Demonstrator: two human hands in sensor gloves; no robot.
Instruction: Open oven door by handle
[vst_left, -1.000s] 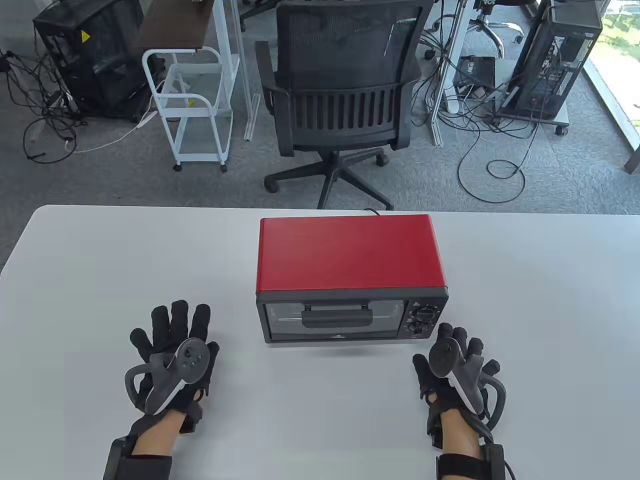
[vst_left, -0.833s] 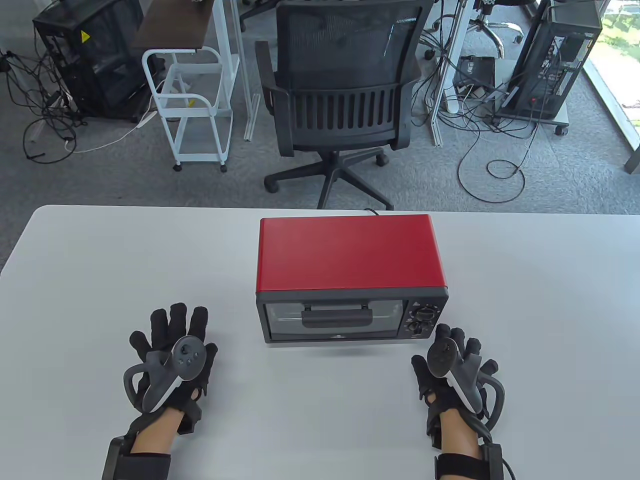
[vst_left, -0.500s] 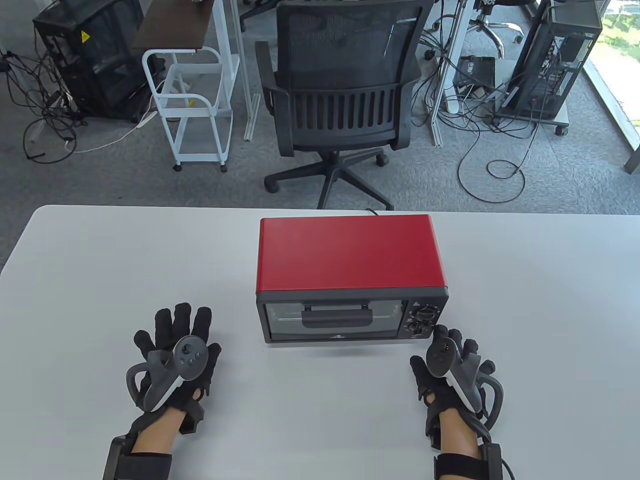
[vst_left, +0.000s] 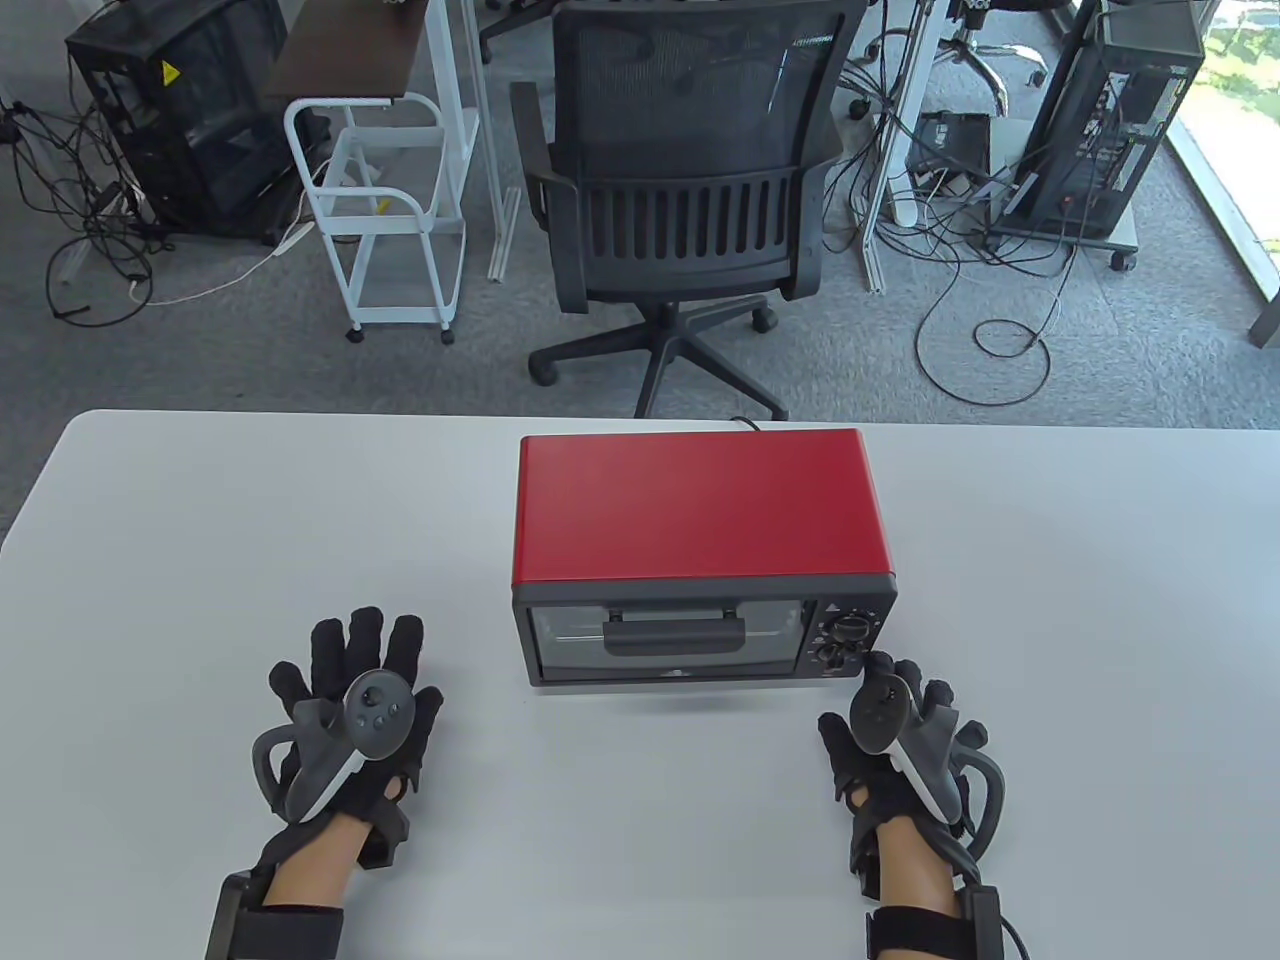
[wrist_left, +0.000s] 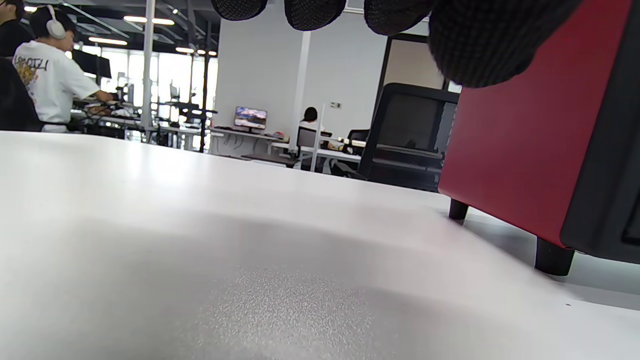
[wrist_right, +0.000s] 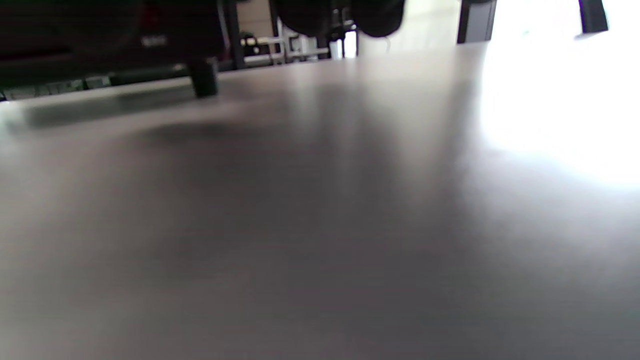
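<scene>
A small red oven (vst_left: 700, 505) stands in the middle of the white table (vst_left: 150, 520). Its dark glass door faces me and is closed, with a dark bar handle (vst_left: 675, 633) across its upper part. My left hand (vst_left: 352, 700) lies open with fingers spread, low over the table left of the oven, holding nothing. My right hand (vst_left: 905, 725) is open at the oven's front right corner, just below the control knobs (vst_left: 848, 640), holding nothing. The left wrist view shows the oven's red side (wrist_left: 520, 150) and my fingertips (wrist_left: 480, 45) above it. The right wrist view shows an oven foot (wrist_right: 204, 80).
A black office chair (vst_left: 690, 190) stands behind the table's far edge. A white cart (vst_left: 385, 215) and computer towers with cables sit on the floor beyond. The oven's cord (vst_left: 745, 423) leaves from its back.
My right hand has crept slightly left and forward toward the oven's front right corner. My left hand has shifted a little to the right. The oven door stays closed.
</scene>
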